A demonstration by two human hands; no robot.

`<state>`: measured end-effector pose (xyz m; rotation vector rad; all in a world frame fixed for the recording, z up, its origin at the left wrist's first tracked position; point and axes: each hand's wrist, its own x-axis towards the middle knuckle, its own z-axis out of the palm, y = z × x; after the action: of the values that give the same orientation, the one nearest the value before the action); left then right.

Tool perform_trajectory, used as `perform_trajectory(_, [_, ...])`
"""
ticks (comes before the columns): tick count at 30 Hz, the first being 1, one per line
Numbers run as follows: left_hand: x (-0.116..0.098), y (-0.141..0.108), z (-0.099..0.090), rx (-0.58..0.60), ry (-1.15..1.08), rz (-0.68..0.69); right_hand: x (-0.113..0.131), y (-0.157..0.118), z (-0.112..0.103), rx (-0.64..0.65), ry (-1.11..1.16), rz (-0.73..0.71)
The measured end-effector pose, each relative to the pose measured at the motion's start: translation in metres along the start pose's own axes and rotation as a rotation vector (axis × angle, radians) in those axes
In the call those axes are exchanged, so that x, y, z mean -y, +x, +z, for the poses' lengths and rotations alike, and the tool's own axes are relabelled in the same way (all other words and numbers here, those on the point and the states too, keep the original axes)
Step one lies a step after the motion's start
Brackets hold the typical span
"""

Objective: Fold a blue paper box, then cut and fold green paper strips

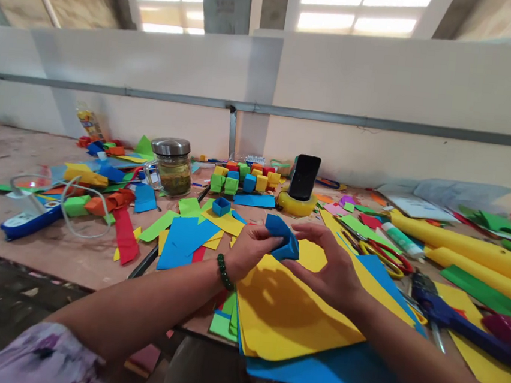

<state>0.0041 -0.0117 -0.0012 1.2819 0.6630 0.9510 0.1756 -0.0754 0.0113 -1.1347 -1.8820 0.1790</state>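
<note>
My left hand [252, 248], with a dark green bead bracelet at its wrist, pinches a blue folded paper piece [286, 250] between thumb and fingers. The piece has creased flaps and looks partly formed into a box. My right hand [332, 262] curves round its right side, forefinger at the upper edge and thumb at the lower. Below both hands lie stacked yellow sheets [298, 316] over blue sheets [329, 367]. Just beyond my left hand sits a small open blue paper box [221, 206] among paper scraps.
Behind stand a glass mug [171, 168], several paper cubes [248, 180] and a phone [304, 178] propped on a yellow tape roll [297, 204]. At right lie scissors [382, 255], a glue stick [402, 240] and a blue glue gun [455, 322]. A power strip [33, 218] lies left.
</note>
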Motion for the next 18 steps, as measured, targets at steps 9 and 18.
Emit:
perform_trajectory(9, [0.003, 0.002, 0.0, 0.023, -0.1, 0.159, -0.005, 0.002, -0.004, -0.014, -0.078, -0.084])
perform_trajectory(18, [-0.003, -0.002, -0.002, 0.08, 0.13, 0.08, -0.002, 0.013, -0.017, 0.214, 0.193, 0.193])
